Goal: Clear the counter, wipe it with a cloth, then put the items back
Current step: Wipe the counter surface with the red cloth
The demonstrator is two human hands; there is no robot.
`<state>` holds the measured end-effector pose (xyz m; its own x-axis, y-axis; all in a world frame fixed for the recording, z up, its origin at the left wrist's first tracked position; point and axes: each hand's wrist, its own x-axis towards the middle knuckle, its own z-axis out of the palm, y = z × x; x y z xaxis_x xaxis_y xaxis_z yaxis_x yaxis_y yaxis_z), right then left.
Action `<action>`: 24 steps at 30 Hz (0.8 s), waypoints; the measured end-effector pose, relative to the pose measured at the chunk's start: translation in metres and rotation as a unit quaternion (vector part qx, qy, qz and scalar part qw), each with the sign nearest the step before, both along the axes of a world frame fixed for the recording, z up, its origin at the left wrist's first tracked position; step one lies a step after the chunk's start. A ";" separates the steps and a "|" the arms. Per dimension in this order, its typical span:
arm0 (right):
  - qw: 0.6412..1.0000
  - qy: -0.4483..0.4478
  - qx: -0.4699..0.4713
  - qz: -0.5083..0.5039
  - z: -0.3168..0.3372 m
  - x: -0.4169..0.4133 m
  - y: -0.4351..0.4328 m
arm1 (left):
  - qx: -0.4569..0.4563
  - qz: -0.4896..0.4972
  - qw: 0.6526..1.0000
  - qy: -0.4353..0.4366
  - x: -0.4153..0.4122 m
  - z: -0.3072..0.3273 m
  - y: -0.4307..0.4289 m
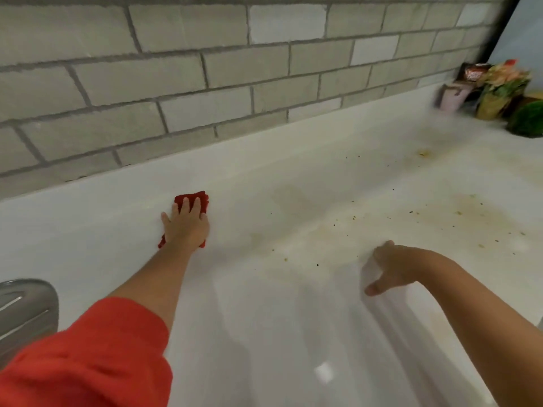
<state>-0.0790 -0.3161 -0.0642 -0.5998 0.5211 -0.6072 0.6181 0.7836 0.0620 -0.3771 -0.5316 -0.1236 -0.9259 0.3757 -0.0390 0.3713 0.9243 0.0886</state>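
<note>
A red cloth (192,198) lies flat on the white counter (264,304), close to the low white upstand under the grey brick wall. My left hand (185,227) presses down on it with straight fingers, and the cloth shows beyond the fingertips and at the wrist. My right hand (388,268) hovers low over the counter to the right, blurred, fingers loose, holding nothing. Yellowish stains and dark crumbs (458,212) speckle the counter on the right side.
Several food packets (499,89), a pale pink container (454,96) and a green item (527,120) crowd the far right corner by the wall. A shiny metal object (26,312) sits at the left edge. A dark vertical frame (499,30) rises at the top right.
</note>
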 end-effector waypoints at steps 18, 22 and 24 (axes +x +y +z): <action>0.998 0.056 -0.003 -0.007 -0.004 0.006 0.001 | -0.047 -0.061 0.997 0.012 -0.031 0.005 -0.011; 0.999 0.036 -0.008 -0.005 0.002 0.000 -0.005 | 0.023 -0.081 0.996 -0.017 -0.041 0.007 0.017; 1.000 0.026 -0.003 -0.004 0.001 -0.001 -0.005 | 0.043 -0.105 0.993 -0.035 -0.035 0.010 0.031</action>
<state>-0.0796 -0.3214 -0.0637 -0.6263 0.5222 -0.5788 0.6270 0.7787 0.0240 -0.4118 -0.5002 -0.1140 -0.8224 0.5657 -0.0601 0.5460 0.8146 0.1954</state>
